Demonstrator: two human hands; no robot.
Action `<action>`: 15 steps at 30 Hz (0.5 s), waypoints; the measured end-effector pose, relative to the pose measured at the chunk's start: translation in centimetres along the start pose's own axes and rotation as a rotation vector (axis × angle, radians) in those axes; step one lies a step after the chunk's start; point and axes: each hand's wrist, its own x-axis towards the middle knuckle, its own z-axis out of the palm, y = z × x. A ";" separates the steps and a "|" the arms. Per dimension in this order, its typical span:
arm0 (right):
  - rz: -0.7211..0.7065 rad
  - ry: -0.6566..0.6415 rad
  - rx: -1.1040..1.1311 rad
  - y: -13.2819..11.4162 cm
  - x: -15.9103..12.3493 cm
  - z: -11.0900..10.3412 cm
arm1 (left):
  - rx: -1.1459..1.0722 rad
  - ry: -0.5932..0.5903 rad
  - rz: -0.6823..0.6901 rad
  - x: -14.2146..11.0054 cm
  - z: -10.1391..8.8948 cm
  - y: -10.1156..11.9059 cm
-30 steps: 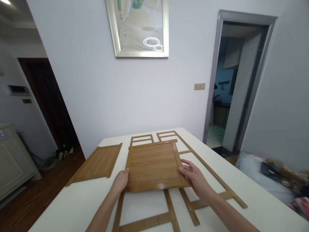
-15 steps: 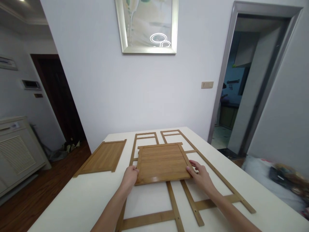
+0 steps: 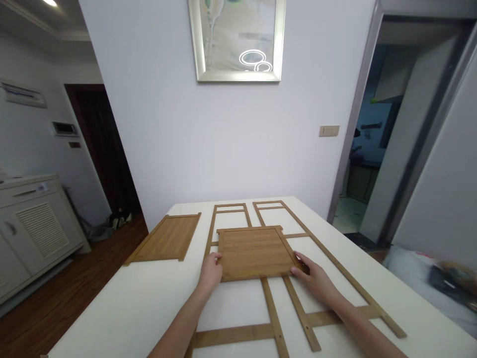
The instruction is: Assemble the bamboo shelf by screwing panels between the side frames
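Observation:
Both my hands hold a flat brown wooden panel [image 3: 255, 253] by its two side edges. My left hand [image 3: 210, 273] grips the left edge, its thumb by the panel's face. On the right edge, my right hand [image 3: 315, 278] has its fingers closed around the near corner. The panel is over two ladder-like wooden frames, hiding parts of both. The left frame [image 3: 234, 335] lies partly under my left forearm. The right frame [image 3: 346, 273] stretches toward the table's right side, with my right forearm over its near crossbar.
A second wooden panel [image 3: 166, 238] lies at the left of the white table [image 3: 149, 303]. The wall with a framed picture [image 3: 238, 76] rises behind the table. At right are a doorway [image 3: 357, 114] and a pale bag-like heap [image 3: 410, 268]. A white cabinet [image 3: 40, 223] stands left.
The panel in my hands has tipped to face a little differently, its far edge dropping closer to the frames. The whole view has shifted, so things appear further right.

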 end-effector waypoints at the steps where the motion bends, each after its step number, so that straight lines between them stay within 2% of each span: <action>1: -0.012 0.006 -0.019 0.3 0.1 0.1 | 0.047 0.004 0.029 0.0 0.0 -0.1; 6: -0.098 0.042 -0.097 1.5 0.5 0.6 | 0.274 0.022 0.173 -0.4 -0.4 0.0; 9: -0.138 0.038 -0.136 2.0 0.6 0.7 | 0.383 0.069 0.234 -0.3 -1.4 -0.2; 12: -0.150 0.057 -0.166 2.6 0.7 0.7 | 0.494 0.178 0.231 0.5 -3.1 -1.2; 15: -0.174 0.126 -0.208 3.1 0.8 0.8 | 0.603 0.310 0.160 1.3 -5.3 -3.0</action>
